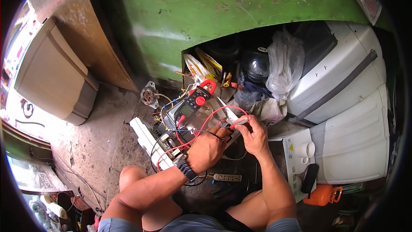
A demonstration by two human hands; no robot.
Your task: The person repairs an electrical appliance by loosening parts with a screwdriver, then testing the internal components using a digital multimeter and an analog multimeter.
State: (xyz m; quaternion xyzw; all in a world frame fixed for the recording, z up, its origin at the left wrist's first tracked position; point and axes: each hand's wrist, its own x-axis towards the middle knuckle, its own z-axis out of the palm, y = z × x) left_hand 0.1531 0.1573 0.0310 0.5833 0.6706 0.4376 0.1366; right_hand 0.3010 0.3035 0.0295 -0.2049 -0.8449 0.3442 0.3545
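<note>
A clamp meter (195,102) with red jaws and a red dial lies on an opened appliance with loose wires. Red and black test leads loop from it. My left hand (207,149), with a dark watch on its wrist, is over the white appliance body (148,139); its fingers are bent together near a small dark part, and what they grip is hidden. My right hand (253,135) pinches a red test probe (239,122) pointing left towards that part, close to my left fingertips.
A power strip (227,177) lies on the floor below my hands. At right are a white box (292,159), white panels (352,133) and an orange canister (319,194). A round motor part (149,96) sits behind left, below the green wall (171,13).
</note>
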